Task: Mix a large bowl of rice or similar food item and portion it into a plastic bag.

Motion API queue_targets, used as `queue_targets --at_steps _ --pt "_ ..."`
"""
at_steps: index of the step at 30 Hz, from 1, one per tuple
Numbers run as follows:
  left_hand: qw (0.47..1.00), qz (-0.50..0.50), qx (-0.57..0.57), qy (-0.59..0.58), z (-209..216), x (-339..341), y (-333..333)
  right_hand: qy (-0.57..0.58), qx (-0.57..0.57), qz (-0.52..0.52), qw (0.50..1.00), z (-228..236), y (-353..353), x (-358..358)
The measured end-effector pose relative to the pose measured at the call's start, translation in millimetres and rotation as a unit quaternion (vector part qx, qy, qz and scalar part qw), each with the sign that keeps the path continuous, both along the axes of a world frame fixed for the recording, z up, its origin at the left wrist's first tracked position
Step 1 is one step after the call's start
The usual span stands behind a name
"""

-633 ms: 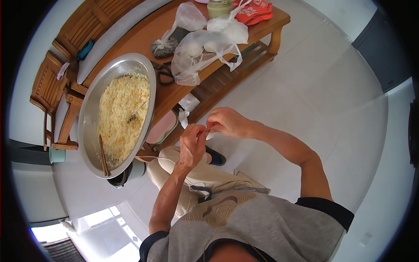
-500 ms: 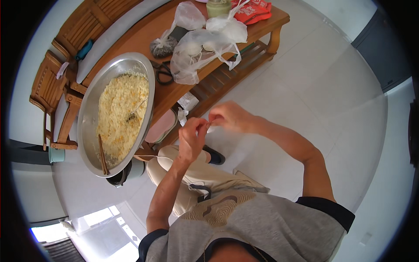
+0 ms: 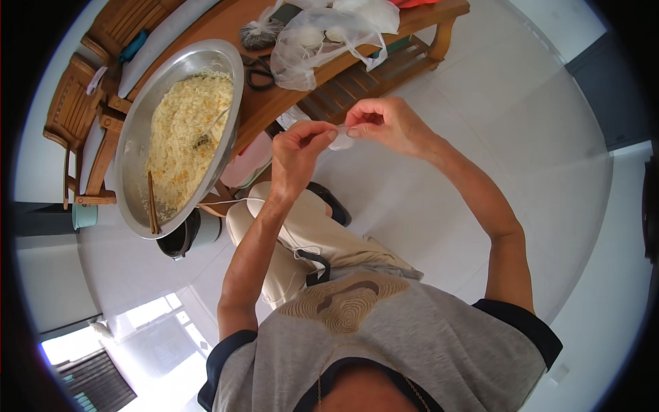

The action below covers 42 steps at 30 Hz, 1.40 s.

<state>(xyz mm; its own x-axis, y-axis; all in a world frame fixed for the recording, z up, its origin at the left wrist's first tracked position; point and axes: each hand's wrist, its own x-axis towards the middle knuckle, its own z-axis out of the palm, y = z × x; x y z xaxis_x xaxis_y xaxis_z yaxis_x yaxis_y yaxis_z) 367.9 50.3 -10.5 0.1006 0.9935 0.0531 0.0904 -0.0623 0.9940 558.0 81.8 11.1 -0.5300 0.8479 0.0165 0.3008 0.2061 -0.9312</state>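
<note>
My left hand (image 3: 295, 156) and my right hand (image 3: 392, 125) meet over the floor just right of the table. Each pinches, between thumb and fingers, one side of a thin, pale, see-through piece (image 3: 341, 142); its exact kind is too small to tell. To the left stands a wide metal basin (image 3: 128, 158) heaped with yellowish-white rice (image 3: 180, 130) mixed with orange-yellow bits. A metal spoon (image 3: 214, 127) is stuck into the rice, and a pair of wooden chopsticks (image 3: 152, 202) rests against the basin's near side.
Black-handled scissors (image 3: 259, 74) lie on the wooden table (image 3: 264, 106) beside the basin. Behind them are a clear plastic bag (image 3: 302, 55) with white balls of string and a tied bag of dark contents (image 3: 259, 34). A dark bucket (image 3: 180, 237) stands below the basin.
Both hands have moved up and away from my body and a little apart, so the see-through piece now shows between them. The whole view has shifted, with the table and basin higher in it.
</note>
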Motion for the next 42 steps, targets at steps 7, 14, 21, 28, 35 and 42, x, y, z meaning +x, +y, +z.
queue_targets --at_steps 7,14,21,28,35,42 --pt "0.999 -0.022 0.039 0.019 7 7 -3 0.023 0.023 -0.018 0.999 3 -12 6" --pt "0.996 -0.017 0.068 0.062 9 24 -1 0.007 0.081 -0.059 0.995 3 -17 9" --pt "0.974 -0.034 0.177 0.133 11 34 4 -0.011 0.065 -0.101 0.993 5 -20 19" --pt "0.954 -0.063 0.242 0.164 20 49 26 0.008 0.067 -0.099 0.993 14 -6 33" --pt "0.991 -0.104 0.080 -0.007 20 46 33 0.061 0.051 -0.114 0.990 19 -1 45" --pt "0.992 -0.106 0.055 -0.031 22 36 28 0.120 0.019 -0.108 0.987 22 -9 35"
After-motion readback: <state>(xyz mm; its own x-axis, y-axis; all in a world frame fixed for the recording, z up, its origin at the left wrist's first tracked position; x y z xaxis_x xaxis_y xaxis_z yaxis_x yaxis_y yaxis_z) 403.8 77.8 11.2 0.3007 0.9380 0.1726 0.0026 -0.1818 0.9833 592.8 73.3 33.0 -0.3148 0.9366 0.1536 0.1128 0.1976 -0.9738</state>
